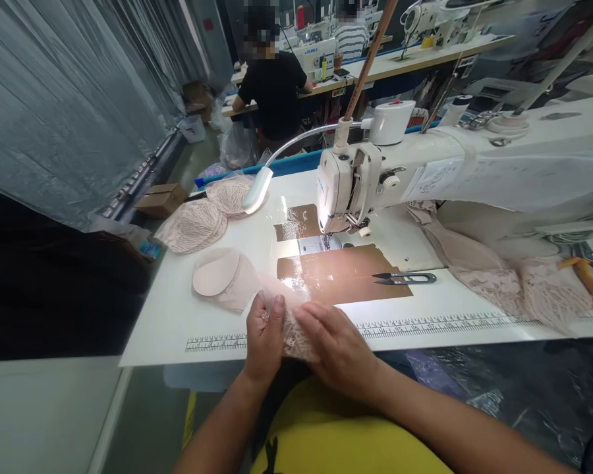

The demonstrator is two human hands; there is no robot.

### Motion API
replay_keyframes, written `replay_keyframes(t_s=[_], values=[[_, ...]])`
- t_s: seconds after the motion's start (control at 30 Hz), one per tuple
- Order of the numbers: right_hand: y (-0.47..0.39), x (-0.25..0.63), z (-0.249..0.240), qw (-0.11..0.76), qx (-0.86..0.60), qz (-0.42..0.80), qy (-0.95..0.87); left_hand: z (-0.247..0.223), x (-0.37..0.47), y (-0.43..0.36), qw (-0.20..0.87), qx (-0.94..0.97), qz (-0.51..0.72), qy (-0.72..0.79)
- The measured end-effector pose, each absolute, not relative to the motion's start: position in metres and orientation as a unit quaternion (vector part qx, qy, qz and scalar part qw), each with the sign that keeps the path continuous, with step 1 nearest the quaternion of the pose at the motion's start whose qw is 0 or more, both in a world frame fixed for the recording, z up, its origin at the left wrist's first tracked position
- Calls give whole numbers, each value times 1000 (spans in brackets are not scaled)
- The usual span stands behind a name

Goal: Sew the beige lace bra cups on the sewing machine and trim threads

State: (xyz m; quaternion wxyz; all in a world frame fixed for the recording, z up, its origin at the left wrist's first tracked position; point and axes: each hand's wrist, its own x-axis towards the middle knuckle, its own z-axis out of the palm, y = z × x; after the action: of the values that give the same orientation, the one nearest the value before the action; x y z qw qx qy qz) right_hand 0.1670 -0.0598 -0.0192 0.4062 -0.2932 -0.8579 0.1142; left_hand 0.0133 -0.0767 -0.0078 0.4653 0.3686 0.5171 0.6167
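Observation:
Both my hands hold a beige lace bra piece (296, 336) at the front edge of the sewing table. My left hand (265, 332) pinches its left side, thumb on top. My right hand (338, 345) is closed over its right side, fingers together; its thumb is hidden. From my hands the sheer fabric runs left to a smooth beige cup (217, 273) lying on the table. Behind the piece stands a white sewing machine (340, 191), its needle area lit. Black thread snips (405, 279) lie right of my hands, on brown tape (346, 270).
Lace cups (192, 227) lie at the table's left under a lamp on a bent neck (259, 191). More beige lace fabric (504, 276) is heaped at the right. A printed ruler strip (425, 324) follows the front edge. A person in black (274, 89) sits at another machine ahead.

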Motion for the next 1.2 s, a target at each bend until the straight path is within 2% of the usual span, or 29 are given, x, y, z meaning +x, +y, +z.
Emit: replay_keyframes(t_s=[0.17, 0.27, 0.37, 0.47, 0.6, 0.77, 0.9, 1.1, 1.2], values=[[-23, 202, -20, 363, -442, 120, -811, -4, 3, -81, 419, 391, 600, 558], [-17, 212, -8, 381, -484, 157, -772, -5, -1, -84, 441, 393, 573, 568], [-31, 198, 2, 399, -385, 250, -794, -7, 3, -84, 460, 404, 558, 561], [-46, 173, 5, 358, -279, 310, -835, -7, 9, -85, 477, 417, 548, 547], [-46, 161, 4, 320, -322, 408, -792, -7, 3, -90, 520, 436, 541, 497], [-37, 165, 6, 332, -324, 523, -715, -9, -13, -97, 601, 490, 454, 438], [-35, 163, 8, 339, -315, 556, -690, -5, -15, -98, 625, 523, 377, 439], [-28, 175, 11, 228, -318, 598, -699, -4, -23, -99, 631, 509, 380, 446], [-24, 176, 11, 270, -325, 597, -682, -6, -27, -99, 640, 510, 366, 444]])
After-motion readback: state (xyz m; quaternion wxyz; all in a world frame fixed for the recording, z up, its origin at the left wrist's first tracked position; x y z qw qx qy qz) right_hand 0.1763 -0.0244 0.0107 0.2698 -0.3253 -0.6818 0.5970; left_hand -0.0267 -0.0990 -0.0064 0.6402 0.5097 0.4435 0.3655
